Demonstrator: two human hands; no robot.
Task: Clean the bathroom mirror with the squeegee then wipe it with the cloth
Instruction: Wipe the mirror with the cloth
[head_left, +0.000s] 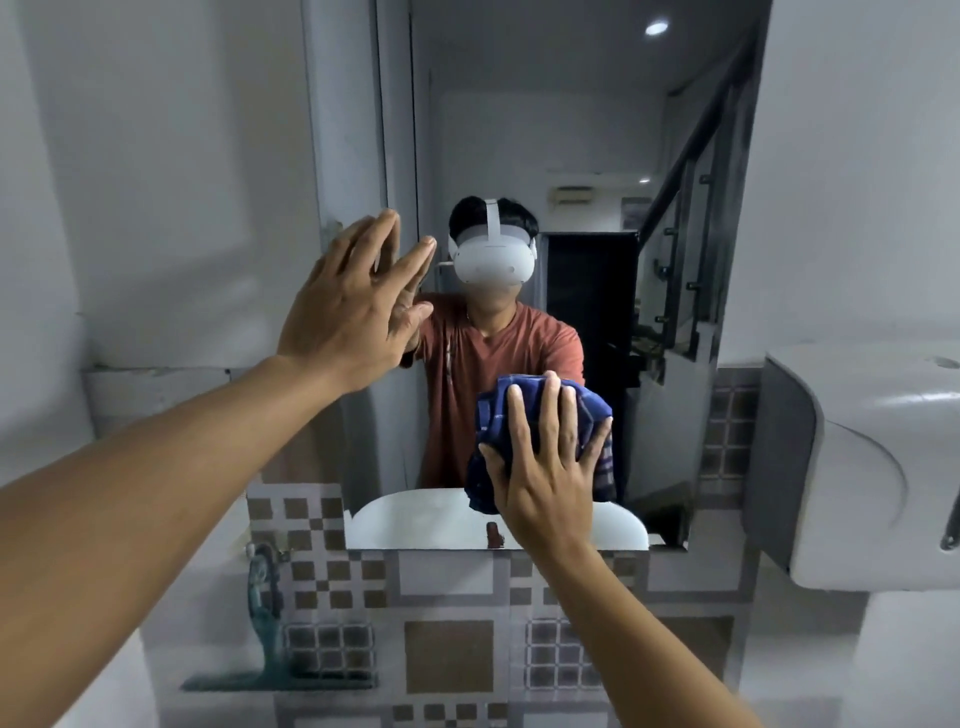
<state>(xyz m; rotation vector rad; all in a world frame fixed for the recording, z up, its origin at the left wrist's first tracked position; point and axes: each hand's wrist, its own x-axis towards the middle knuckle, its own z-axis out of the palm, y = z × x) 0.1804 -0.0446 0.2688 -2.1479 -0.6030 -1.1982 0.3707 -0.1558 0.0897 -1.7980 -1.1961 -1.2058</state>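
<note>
Nearest the camera, two bare forearms reach forward and up from the lower corners. Below them the tiled wall (447, 660), patterned in brown and grey squares, fills the space under the glass, and a greenish squeegee (267, 618) stands against it at lower left, its blade along a narrow ledge, well apart from both hands.

The right hand (545, 467) has its fingers spread flat over a bunched dark blue cloth (535, 410), pressing it against the lower middle of the mirror (519, 130). The cloth sits somewhat above the mirror's bottom edge, with a strip of bare glass between the two.

The left hand (353, 306) is open, fingers loosely fanned and holding nothing, with its fingertips at the mirror's left edge about halfway up; whether they touch the glass or the frame strip cannot be told.

On the right, a white basin-like fixture (872, 467) bulges out close beside the mirror's lower right corner, crowding that side. The left side has plain white wall (156, 182) beside the mirror.

Above both hands the glass runs up past the top of the view as a wide uncovered area. In it appear the person's reflection in a reddish shirt, a staircase railing and a ceiling light.
</note>
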